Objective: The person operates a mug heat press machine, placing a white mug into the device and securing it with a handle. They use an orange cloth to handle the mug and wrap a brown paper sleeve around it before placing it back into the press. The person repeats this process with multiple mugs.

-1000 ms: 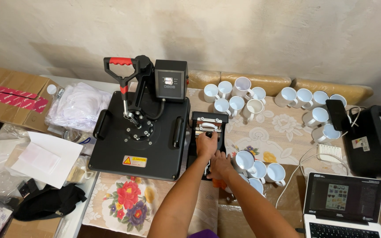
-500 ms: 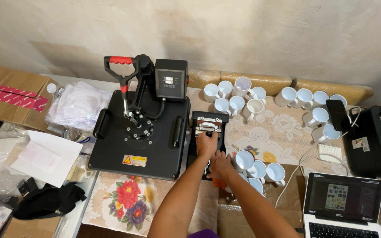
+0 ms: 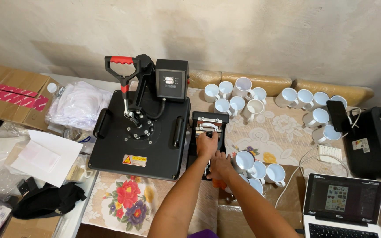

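A small home printing workshop is indicated: a black heat press (image 3: pixel 140 132) is set on a surface (image 3: pixel 283 132) covered by a floral cloth, blank white mugs (image 3: pixel 237 94) are grouped by a bare plaster wall, and a laptop (image 3: pixel 342 207), printer (image 3: pixel 369 136) and cardboard boxes (image 3: pixel 12 90) are crowded around.

The large heat press (image 3: pixel 140 132) looks like matt black painted metal, its lever capped by a red plastic-looking grip (image 3: pixel 121 60). The small mug press (image 3: pixel 208 134) under the left hand (image 3: pixel 207 144) shows dark matt metal with bright bare bolts. The white mugs (image 3: pixel 237 99) are glossy and smooth, like glazed ceramic. A floral cloth (image 3: pixel 124 200) covers the bench, beside matt paper sheets (image 3: pixel 45 156) and brown cardboard (image 3: pixel 9 86).
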